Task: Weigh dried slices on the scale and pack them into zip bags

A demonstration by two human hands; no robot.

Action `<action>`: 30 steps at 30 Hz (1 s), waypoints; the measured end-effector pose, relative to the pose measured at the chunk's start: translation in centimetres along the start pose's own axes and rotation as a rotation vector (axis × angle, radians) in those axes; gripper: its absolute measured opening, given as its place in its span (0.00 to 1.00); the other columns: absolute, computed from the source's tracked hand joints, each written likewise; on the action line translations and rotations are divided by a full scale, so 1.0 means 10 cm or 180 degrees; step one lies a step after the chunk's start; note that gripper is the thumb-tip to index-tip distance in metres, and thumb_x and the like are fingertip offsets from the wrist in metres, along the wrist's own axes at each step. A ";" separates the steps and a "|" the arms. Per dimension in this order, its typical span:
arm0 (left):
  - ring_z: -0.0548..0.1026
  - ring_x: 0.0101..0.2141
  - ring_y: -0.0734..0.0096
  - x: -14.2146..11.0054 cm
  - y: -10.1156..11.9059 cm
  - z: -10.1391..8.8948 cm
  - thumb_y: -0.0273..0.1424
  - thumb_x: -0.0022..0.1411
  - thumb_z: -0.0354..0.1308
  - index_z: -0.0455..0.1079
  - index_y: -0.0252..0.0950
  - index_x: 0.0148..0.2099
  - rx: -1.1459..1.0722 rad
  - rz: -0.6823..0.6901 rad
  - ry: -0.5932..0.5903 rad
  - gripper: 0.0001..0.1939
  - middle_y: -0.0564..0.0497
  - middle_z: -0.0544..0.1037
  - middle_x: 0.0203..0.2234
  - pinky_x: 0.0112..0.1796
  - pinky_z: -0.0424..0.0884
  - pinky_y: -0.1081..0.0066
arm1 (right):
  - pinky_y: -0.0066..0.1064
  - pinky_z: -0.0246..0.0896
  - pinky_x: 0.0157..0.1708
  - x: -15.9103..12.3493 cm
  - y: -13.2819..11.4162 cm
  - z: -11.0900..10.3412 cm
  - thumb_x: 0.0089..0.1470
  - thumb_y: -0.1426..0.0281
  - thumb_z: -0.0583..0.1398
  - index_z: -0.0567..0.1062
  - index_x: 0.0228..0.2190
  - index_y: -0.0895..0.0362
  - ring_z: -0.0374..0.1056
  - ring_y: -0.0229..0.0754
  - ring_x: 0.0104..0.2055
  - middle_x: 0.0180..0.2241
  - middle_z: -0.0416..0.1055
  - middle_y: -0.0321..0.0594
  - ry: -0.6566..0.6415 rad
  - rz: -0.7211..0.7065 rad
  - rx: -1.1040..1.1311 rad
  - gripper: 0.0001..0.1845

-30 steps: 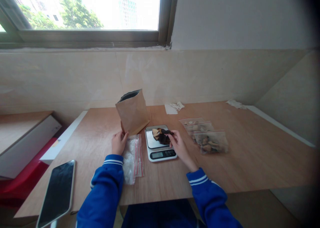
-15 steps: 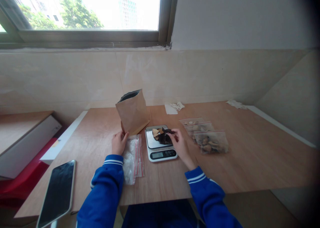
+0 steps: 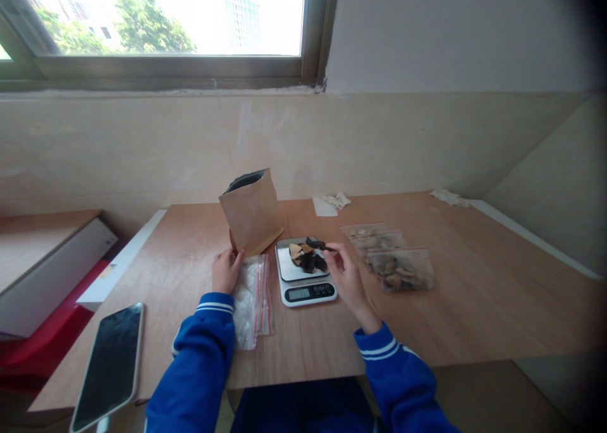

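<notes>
My right hand (image 3: 344, 273) pinches a dark dried slice (image 3: 318, 244) just above the right side of a white digital kitchen scale (image 3: 289, 280). More dried slices, dark with some pale tan faces, lie in a small pile (image 3: 310, 259) on the scale's plate. The scale's display is lit, but its digits are too small to read surely. On the left, my left hand (image 3: 224, 271) rests on the table with thumb and fingers apart. It lies by the bottom corner of an open brown kraft pouch (image 3: 251, 215) and the top of several clear zip bags (image 3: 249, 303).
Filled zip bags of dried pieces (image 3: 401, 270) overlap right of the scale. Crumpled tissue (image 3: 337, 200) lies at the back edge, with another tissue (image 3: 449, 198) farther right. A tablet (image 3: 110, 363) sits at the table's left front edge, beside a red stool (image 3: 47, 338).
My right hand has lifted the dark slice slightly off the pile and drawn back a little to the right. The left hand, pouch and bags stay where they were.
</notes>
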State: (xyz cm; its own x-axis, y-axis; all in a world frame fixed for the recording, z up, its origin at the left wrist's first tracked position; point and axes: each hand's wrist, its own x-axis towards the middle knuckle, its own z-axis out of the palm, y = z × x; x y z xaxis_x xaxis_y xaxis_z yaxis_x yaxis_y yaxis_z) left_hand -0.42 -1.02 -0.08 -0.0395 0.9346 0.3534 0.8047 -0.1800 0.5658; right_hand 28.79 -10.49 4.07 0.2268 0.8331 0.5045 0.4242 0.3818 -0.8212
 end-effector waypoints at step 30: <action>0.71 0.40 0.56 0.00 0.01 -0.01 0.45 0.62 0.46 0.72 0.38 0.41 0.0006 -0.0009 -0.0007 0.19 0.44 0.78 0.35 0.43 0.66 0.61 | 0.39 0.56 0.43 -0.16 0.02 0.14 0.60 0.68 0.54 0.72 0.35 0.54 0.65 0.46 0.43 0.40 0.69 0.43 -0.0135 -0.0699 -0.1306 0.07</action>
State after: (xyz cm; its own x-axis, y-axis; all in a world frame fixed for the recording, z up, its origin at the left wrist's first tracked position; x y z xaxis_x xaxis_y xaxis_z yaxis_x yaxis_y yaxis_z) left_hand -0.40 -1.03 0.03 -0.0404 0.9358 0.3502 0.8058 -0.1767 0.5652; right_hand 27.23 -11.24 2.73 0.0605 0.7692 0.6362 0.7717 0.3682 -0.5186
